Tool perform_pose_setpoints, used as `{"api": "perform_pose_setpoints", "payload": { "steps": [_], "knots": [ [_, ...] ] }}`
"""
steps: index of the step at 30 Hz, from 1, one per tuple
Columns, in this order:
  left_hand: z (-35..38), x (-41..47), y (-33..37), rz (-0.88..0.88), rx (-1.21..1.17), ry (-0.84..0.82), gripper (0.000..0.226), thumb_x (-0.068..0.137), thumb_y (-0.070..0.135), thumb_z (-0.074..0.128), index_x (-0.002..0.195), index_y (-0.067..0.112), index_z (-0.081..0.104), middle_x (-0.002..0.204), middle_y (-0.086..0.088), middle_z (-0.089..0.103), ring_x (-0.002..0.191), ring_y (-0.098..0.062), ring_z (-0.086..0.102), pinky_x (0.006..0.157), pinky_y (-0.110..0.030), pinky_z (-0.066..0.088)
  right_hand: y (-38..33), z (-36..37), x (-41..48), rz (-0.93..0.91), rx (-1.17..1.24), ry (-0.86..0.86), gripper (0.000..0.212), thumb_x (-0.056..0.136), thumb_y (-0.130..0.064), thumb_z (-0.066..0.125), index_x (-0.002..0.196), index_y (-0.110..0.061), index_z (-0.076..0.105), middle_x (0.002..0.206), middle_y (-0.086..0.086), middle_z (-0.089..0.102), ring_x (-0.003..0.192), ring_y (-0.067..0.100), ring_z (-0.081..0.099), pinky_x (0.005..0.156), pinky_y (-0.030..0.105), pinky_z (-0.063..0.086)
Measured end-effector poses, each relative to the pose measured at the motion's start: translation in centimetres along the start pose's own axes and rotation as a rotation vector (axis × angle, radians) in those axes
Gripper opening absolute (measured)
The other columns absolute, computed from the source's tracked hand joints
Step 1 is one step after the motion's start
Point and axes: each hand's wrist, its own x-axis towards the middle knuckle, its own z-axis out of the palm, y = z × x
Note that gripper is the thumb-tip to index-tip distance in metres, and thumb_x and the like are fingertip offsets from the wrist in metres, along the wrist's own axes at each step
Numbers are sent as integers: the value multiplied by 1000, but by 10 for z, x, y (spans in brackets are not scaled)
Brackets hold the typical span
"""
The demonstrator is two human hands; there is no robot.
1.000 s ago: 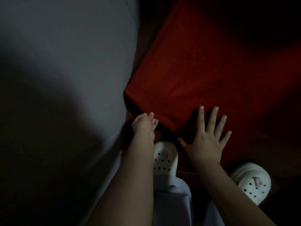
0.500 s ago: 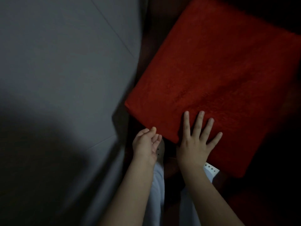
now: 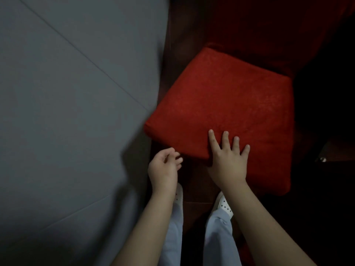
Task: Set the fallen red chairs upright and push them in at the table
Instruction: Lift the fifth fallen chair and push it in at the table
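Red chair [image 3: 226, 104] sits centre-right, seat up, its dark backrest [image 3: 259, 31] rising at the far side in shadow. R hand [image 3: 228, 166] lies flat on the seat's near edge, fingers [image 3: 224, 139] straight & spread wide. L hand [image 3: 163, 169] hangs just beside the near-left corner, fingers loosely curled, holding nothing. Grey surface [image 3: 67, 112] w/ thin seam lines runs close along the chair's left side. Dark brown floor [image 3: 196, 189] below; white perforated shoes [image 3: 223, 205] & pale blue trousers [image 3: 219, 240] near the seat. Seat fabric looks plush, corners rounded.
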Motion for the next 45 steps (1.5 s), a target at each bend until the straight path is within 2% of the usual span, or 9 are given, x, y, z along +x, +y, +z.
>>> {"api": "perform_pose_setpoints", "payload": {
  "steps": [4,7,11,15,19,26,30,38,45],
  "knots": [
    [-11,-8,13,728,844,23,68,80,14,68,143,23,40,148,-5,38,130,-21,44,104,-36,41,8,-33,2,8,23,49,102,86,-46,64,153,-32,-13,162,14,8,147,42,9,113,65,10],
    [-5,-1,35,974,1163,-46,107,71,31,78,154,26,10,162,-10,5,148,-32,9,117,-47,18,14,-54,3,5,31,68,101,86,-41,65,153,-32,-9,162,13,11,146,42,11,114,65,12],
    [15,18,76,1247,1418,-90,127,58,40,85,155,25,4,161,-16,-2,147,-39,-2,119,-53,7,21,-77,4,-1,29,76,99,85,-42,65,154,-32,-6,161,12,14,146,40,15,113,63,14],
    [35,33,110,1314,1609,-219,126,63,45,82,154,30,-4,162,-11,-4,146,-41,3,118,-55,10,27,-99,8,-2,46,56,100,85,-39,66,154,-33,-6,162,10,14,147,39,15,114,62,14],
    [49,42,138,1325,1660,-316,106,78,46,72,153,34,-3,160,-9,18,143,-40,21,115,-56,16,35,-128,14,7,91,73,100,83,-39,67,153,-36,-4,162,7,14,147,36,15,115,60,12],
    [77,40,189,1370,1697,-311,92,81,38,69,153,32,11,157,-12,27,139,-44,28,112,-60,17,63,-176,10,-35,169,324,125,66,-47,79,151,-42,-13,155,2,34,144,26,30,116,50,21],
    [96,38,221,1382,1635,-300,89,80,36,69,151,35,15,155,-11,31,138,-43,30,112,-60,17,81,-196,11,12,91,513,125,59,-60,82,155,-34,7,148,4,46,139,29,39,112,53,27],
    [131,37,293,1375,1650,-394,80,84,48,62,150,41,19,149,-5,41,133,-38,40,109,-57,24,111,-254,25,67,162,677,119,55,-80,64,154,-32,19,158,4,29,145,31,27,112,52,26],
    [162,39,354,1384,1717,-478,73,82,56,61,146,45,28,140,1,53,124,-29,51,97,-47,41,152,-317,60,94,7,285,122,49,-91,57,150,-47,5,160,-9,22,147,24,21,115,46,22]
  ]
}}
